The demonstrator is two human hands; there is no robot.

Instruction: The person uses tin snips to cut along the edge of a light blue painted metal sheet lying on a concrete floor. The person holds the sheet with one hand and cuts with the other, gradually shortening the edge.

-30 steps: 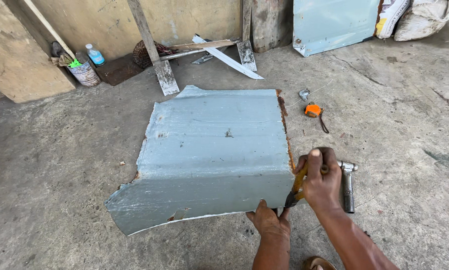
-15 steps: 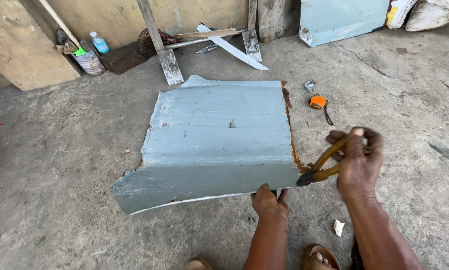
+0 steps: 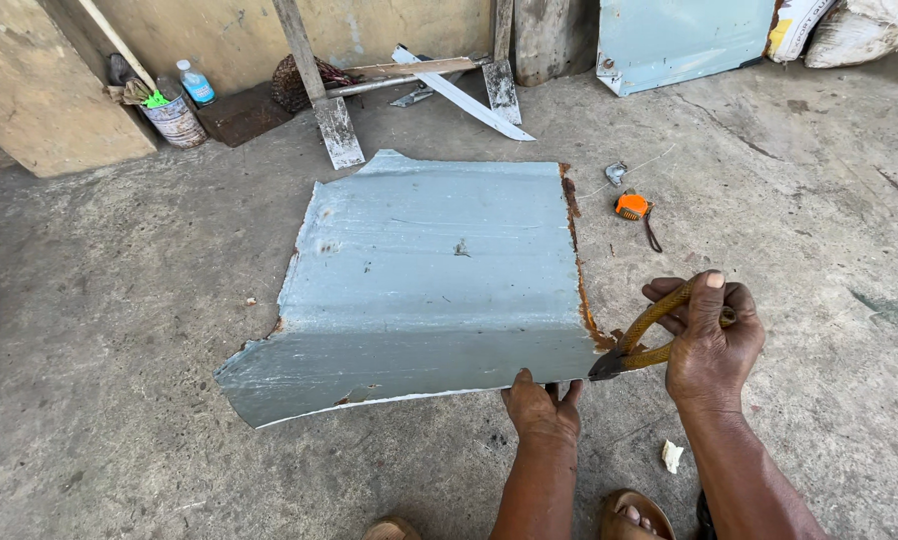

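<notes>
lying near the metal sheet (image 3: 429, 280) on a concrete floor (image 3: 119, 300): tape measure (image 3: 631, 206); right hand (image 3: 711, 335) grips snips (image 3: 641, 340), left hand (image 3: 541, 405) fingers pressing the sheet edge.

1. The metal sheet (image 3: 429, 280) is pale blue-grey, with faint lengthwise ridges, small dark specks and a rusty orange-brown right edge
2. Its near edge shows a thin bright white line
3. The snips (image 3: 649, 338) in the right hand (image 3: 711, 345) have yellow-ochre handles and dark grey blades
4. The tape measure (image 3: 631, 206) is orange with a black part
5. The concrete floor (image 3: 109, 320) is mottled grey with darker stains
6. The plastic bottle (image 3: 196, 82) is clear with a blue label and pale cap
7. The can (image 3: 176, 120) looks grey-white, perhaps banded, holding something bright green
8. The leaning panel (image 3: 684, 40) is light blue
9. The wall (image 3: 219, 35) is dull yellow
</notes>
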